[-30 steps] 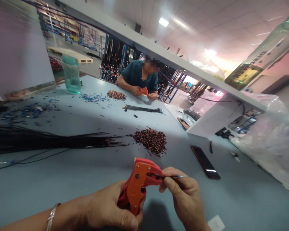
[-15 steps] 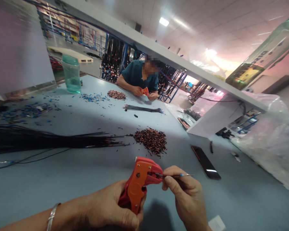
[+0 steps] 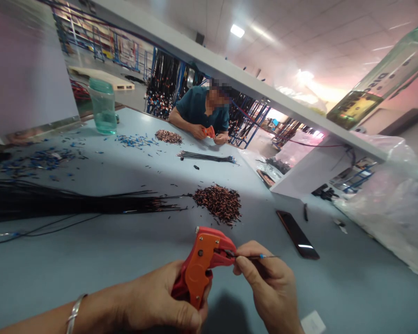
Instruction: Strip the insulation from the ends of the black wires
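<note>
Holding one stripper [image 3: 195, 273], one wire [image 3: 255, 257]: two hands [image 3: 160, 292] [image 3: 275, 283]

The stripping tool [image 3: 196, 274] looks smooth plastic, the bracelet [image 3: 75, 312] shiny metal, the phone [image 3: 295, 232] glossy.

Head-worn view, facing forward and down; near above, looking across the worktable [image 3: 118, 248]

Opens beyond the worktop [image 3: 125, 236] onto grey floor [image 3: 130, 99], a wooden pallet [image 3: 101, 78] and cable-hung racks [image 3: 164, 79]; rises to a panelled ceiling [image 3: 282, 28] with a square lamp [image 3: 237, 30] (and pinkish glare [image 3: 305, 78] rightward).
</note>
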The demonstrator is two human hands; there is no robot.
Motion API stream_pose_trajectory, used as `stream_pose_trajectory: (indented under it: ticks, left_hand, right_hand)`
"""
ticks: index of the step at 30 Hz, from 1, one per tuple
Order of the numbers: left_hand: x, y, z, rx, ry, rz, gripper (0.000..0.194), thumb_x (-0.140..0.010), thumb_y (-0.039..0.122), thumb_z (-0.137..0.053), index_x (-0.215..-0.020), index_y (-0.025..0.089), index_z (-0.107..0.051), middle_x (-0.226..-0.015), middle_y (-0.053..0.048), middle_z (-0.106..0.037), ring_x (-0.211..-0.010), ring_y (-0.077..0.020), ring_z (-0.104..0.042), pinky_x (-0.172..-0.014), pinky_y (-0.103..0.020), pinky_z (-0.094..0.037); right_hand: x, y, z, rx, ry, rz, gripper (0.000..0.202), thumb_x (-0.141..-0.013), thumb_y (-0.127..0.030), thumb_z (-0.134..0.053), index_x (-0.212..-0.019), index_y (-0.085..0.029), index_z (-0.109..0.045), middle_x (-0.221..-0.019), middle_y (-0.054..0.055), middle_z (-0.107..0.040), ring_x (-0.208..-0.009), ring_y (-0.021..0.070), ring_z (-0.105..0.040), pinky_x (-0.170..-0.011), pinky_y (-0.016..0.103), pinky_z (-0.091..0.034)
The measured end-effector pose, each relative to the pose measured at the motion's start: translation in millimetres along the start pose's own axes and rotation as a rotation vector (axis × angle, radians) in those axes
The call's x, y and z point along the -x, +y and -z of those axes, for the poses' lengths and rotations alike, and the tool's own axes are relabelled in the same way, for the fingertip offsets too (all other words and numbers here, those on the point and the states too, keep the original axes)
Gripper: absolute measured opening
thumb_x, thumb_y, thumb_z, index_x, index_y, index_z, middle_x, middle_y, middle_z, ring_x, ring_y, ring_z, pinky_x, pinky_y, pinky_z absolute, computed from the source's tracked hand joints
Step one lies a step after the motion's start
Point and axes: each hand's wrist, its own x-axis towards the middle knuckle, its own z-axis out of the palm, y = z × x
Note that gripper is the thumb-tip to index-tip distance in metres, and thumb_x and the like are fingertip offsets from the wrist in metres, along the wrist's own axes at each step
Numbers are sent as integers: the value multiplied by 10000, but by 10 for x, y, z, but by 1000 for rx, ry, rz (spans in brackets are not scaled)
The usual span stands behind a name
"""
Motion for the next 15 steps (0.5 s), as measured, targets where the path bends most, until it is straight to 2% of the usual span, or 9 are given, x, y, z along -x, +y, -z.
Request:
stream_pose_trajectory:
  ticks: [5,9,15]
  left_hand:
    - [-9,10,-15,-37,18,7,222,-662,235,-675,-707,192,-462,-626,28,-550,-517,-90,-470,-514,-219,-374]
    - [-4,22,-26,-132,46,-20,261,-666,307,-691,-677,192,-457,-610,32,-501,-537,-92,-421,-504,-219,-314]
    - [-8,34,-33,-159,51,-58,342,-703,399,-711,-650,196,-441,-570,48,-420,-524,-89,-342,-476,-217,-248]
  right_hand:
    - [3,-13,-7,30,2,10,127,-884,-197,-631,-777,-206,-700,-654,5,-652,-564,141,-607,-507,238,-466]
    - [2,-22,-8,31,-1,30,129,-887,-189,-620,-779,-208,-687,-648,3,-644,-560,141,-603,-505,238,-465]
    - [-14,-51,-4,65,-24,44,144,-890,-182,-609,-764,-208,-673,-643,-6,-637,-561,129,-599,-505,226,-452]
